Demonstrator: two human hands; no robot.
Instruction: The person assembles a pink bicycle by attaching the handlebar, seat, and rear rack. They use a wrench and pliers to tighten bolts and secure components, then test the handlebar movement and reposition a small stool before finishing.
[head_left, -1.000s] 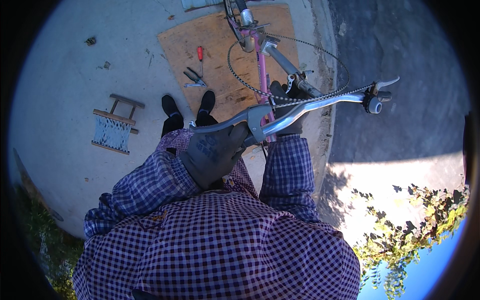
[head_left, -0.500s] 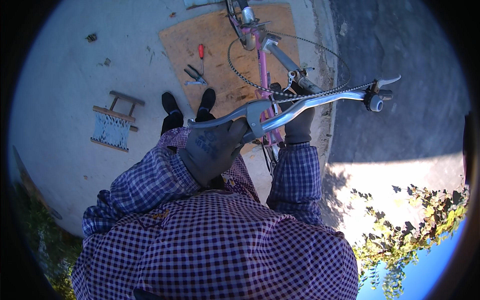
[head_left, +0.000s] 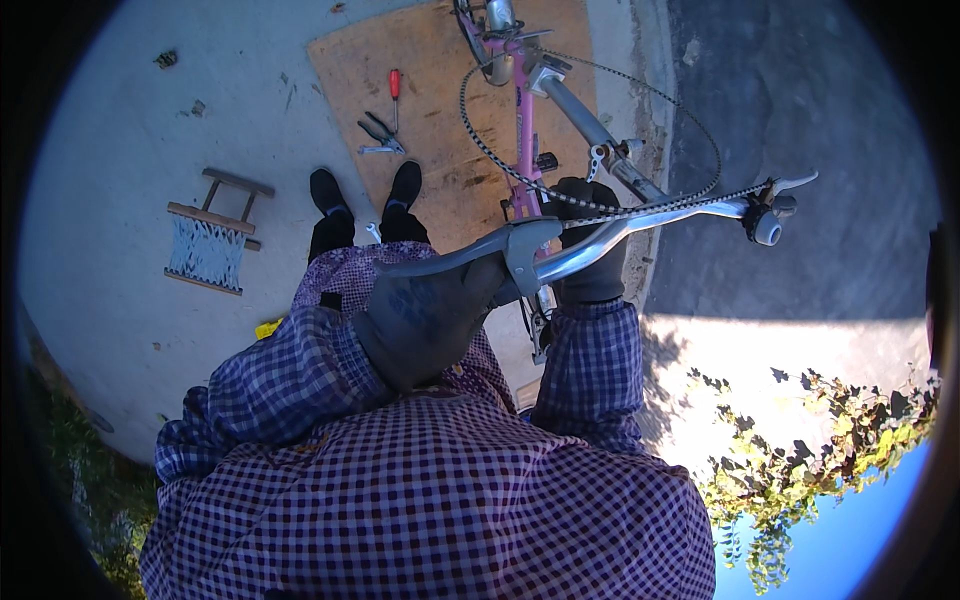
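Board (head_left: 440,45) on the floor (head_left: 110,240)

The pale grey floor carries the tan, stained board. On it, toward its left edge, lie a red-handled screwdriver (head_left: 395,84), pliers (head_left: 376,128) and a silver wrench (head_left: 378,150), the last two close together; whether they touch cannot be told. The right shoe (head_left: 405,182) is on the board, the left shoe (head_left: 328,190) on bare floor. Farther left are a woven-seat stool (head_left: 207,250) and, above it, a dark scrap (head_left: 166,60).

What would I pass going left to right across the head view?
Wooden folding stool with corded seat → left black shoe → red-handled screwdriver → pink bicycle frame → gloved right hand → leafy vine.
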